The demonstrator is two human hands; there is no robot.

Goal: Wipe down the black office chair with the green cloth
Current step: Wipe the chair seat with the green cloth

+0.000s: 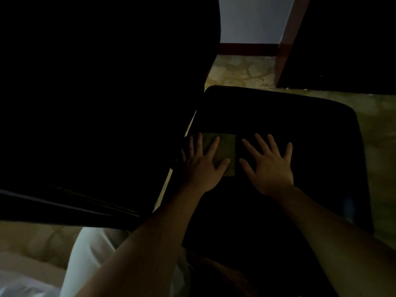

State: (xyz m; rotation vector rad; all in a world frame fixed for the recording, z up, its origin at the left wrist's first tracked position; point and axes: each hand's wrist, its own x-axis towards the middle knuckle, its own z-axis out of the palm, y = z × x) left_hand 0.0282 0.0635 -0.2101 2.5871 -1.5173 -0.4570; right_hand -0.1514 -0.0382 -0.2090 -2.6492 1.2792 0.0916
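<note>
The black office chair's seat (pixel 289 116) fills the middle of the dim view, and its tall backrest (pixel 96 103) looms dark on the left. A small green cloth (pixel 226 150) with a zigzag edge lies flat on the seat near the backrest. My left hand (pixel 202 161) presses flat on the cloth with straight, spread fingers. Beside the cloth, my right hand (pixel 269 166) rests flat on the bare seat, fingers spread, not touching the cloth.
Patterned yellowish carpet (pixel 244 70) shows beyond the seat and on the right. A dark piece of furniture with a wooden leg (pixel 284 58) stands at the back right against a pale wall (pixel 252 18). My pale trouser leg (pixel 90 249) is at the lower left.
</note>
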